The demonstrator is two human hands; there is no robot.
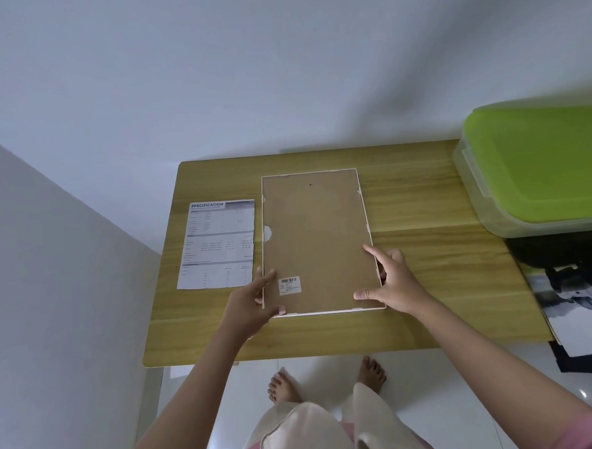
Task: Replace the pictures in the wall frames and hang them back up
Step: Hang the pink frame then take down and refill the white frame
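A white picture frame (pixel 316 237) lies face down in the middle of the wooden table (pixel 424 269), its brown backing board up, with a barcode sticker near the front left corner. My left hand (pixel 254 300) grips the frame's front left corner, fingers over the rim. At the front right corner my right hand (pixel 390 281) rests with spread fingers on the backing board and the rim. A printed sheet headed "SPECIFICATION" (pixel 218 244) lies flat on the table just left of the frame.
A clear storage box with a green lid (pixel 538 167) stands at the table's right end. In front of it lie dark items and a printed photo sheet (pixel 580 309) overhanging the edge. White walls rise behind and to the left. My bare feet stand on white tiles.
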